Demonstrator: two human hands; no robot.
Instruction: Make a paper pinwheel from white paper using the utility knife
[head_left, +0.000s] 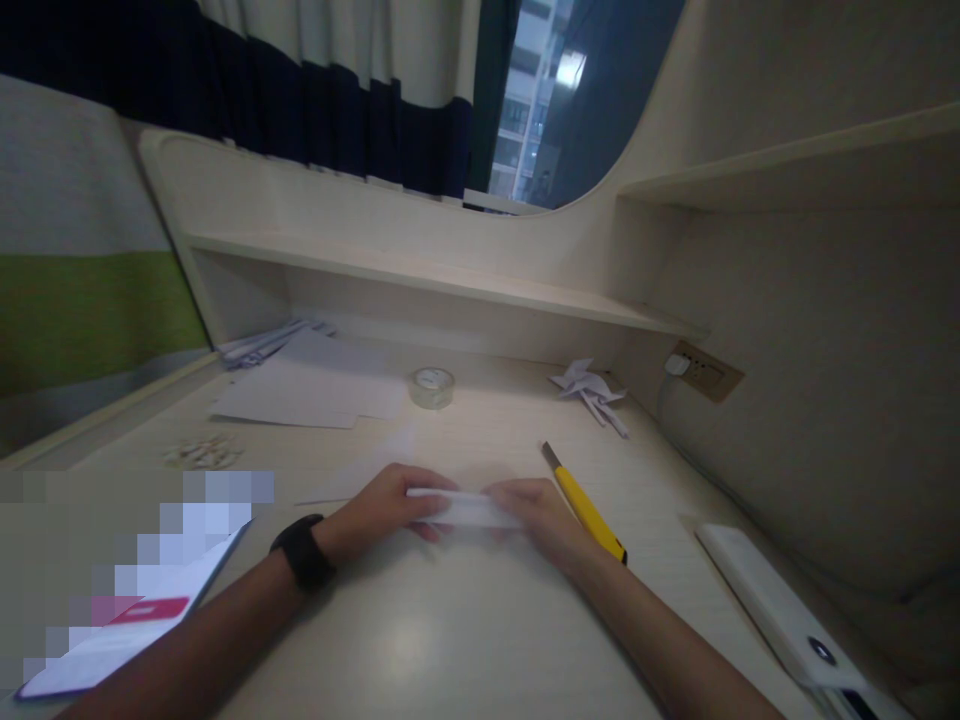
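Both my hands rest on the pale desk (420, 640), gripping a narrow folded strip of white paper (466, 508) between them. My left hand (390, 505), with a black watch on its wrist, pinches the strip's left end. My right hand (536, 515) has its fingers closed over the strip's right end. The paper lies flat against the desk top. A yellow utility knife (585, 505) lies just to the right of my right hand, pointing away from me.
A roll of clear tape (432, 386) stands further back, with loose white sheets (315, 390) to its left. A folded paper shape (589, 388) sits near the wall socket (701, 372). A white power bank (780, 605) lies at right, a tablet or phone (127, 620) at left.
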